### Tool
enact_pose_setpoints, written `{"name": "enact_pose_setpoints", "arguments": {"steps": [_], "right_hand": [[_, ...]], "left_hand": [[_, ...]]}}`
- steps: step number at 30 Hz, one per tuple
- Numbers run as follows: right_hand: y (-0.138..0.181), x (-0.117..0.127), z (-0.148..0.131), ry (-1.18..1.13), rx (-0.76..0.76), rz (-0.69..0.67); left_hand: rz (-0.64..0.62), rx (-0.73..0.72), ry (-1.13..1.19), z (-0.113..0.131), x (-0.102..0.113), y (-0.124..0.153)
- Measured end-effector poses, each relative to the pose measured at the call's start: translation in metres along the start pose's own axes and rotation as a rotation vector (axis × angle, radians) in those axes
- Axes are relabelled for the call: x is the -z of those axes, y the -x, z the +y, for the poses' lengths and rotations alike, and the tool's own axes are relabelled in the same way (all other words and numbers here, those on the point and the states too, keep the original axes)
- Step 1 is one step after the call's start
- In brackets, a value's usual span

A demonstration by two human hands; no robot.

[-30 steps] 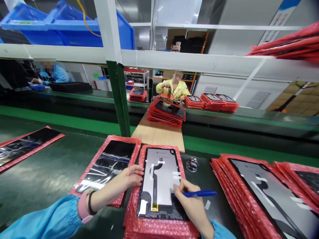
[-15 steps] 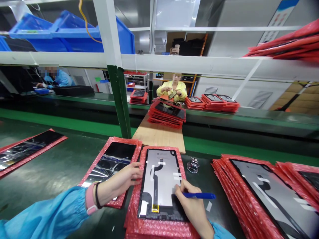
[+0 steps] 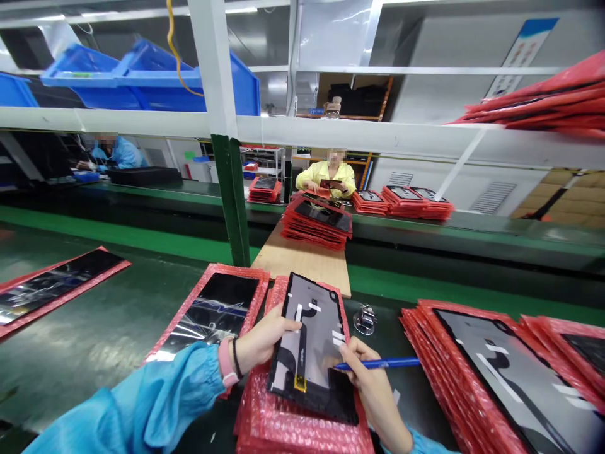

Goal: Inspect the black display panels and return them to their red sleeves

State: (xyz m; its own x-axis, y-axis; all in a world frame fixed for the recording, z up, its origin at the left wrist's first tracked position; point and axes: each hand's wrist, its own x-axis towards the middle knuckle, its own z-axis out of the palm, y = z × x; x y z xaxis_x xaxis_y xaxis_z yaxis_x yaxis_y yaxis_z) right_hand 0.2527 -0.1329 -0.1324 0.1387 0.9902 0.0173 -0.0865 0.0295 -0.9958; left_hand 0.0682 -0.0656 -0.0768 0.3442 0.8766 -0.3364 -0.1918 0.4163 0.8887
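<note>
My left hand (image 3: 268, 337), with a pink band on its wrist, grips the left edge of a tablet screen (image 3: 314, 353), thumb on top and fingers beneath. The screen lies grey back up, with white tapes and a dark flex cable, its left side tilted up off the red bubble-wrap stack (image 3: 302, 429). In my right hand (image 3: 366, 372) is a blue pen (image 3: 392, 362); its fingers also touch the screen's right edge. To the left, a glossy black screen (image 3: 217, 309) rests on red bubble wrap.
Stacks of bubble-wrapped screens (image 3: 510, 372) stand at the right. Behind are a small metal-and-clear object (image 3: 365, 320) and a wooden board (image 3: 302, 271) bearing a red stack (image 3: 319, 221). A green post (image 3: 231, 202) rises ahead. A person in yellow (image 3: 326, 176) works opposite.
My left hand has moved right, from resting beside the screen to gripping its left edge. The screen's left side has come up and tilted. My right hand still holds the pen.
</note>
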Motion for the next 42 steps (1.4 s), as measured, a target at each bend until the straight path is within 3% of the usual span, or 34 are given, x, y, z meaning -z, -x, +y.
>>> {"name": "enact_pose_setpoints", "arguments": {"steps": [5, 11, 16, 18, 23, 28, 33, 37, 42], "right_hand": [[0.002, 0.015, -0.020, -0.061, 0.052, 0.021], [-0.003, 0.041, -0.063, 0.015, 0.187, 0.198], [-0.010, 0.035, -0.101, -0.130, 0.181, 0.176], [-0.009, 0.029, -0.110, -0.224, 0.154, 0.147], [-0.004, 0.014, -0.125, -0.248, 0.210, 0.107], [-0.013, 0.006, -0.132, 0.081, 0.369, 0.206], [-0.025, -0.006, -0.135, 0.339, 0.413, 0.255], [-0.032, -0.013, -0.130, 0.330, 0.418, 0.346], [-0.033, -0.006, -0.121, 0.188, 0.346, 0.254]], "left_hand": [[0.000, -0.117, 0.003, 0.009, -0.001, 0.002], [-0.018, -0.308, 0.015, 0.039, -0.012, 0.007], [-0.046, -0.632, 0.005, 0.057, -0.025, 0.010], [-0.045, -0.686, 0.027, 0.065, -0.029, 0.012], [-0.056, -0.704, 0.128, 0.082, -0.031, 0.013], [-0.008, -0.713, 0.066, 0.084, -0.023, 0.019], [0.075, -0.752, -0.117, 0.081, -0.016, 0.025], [0.085, -0.759, -0.165, 0.082, -0.013, 0.023], [0.045, -0.722, -0.122, 0.084, -0.009, 0.015]]}}
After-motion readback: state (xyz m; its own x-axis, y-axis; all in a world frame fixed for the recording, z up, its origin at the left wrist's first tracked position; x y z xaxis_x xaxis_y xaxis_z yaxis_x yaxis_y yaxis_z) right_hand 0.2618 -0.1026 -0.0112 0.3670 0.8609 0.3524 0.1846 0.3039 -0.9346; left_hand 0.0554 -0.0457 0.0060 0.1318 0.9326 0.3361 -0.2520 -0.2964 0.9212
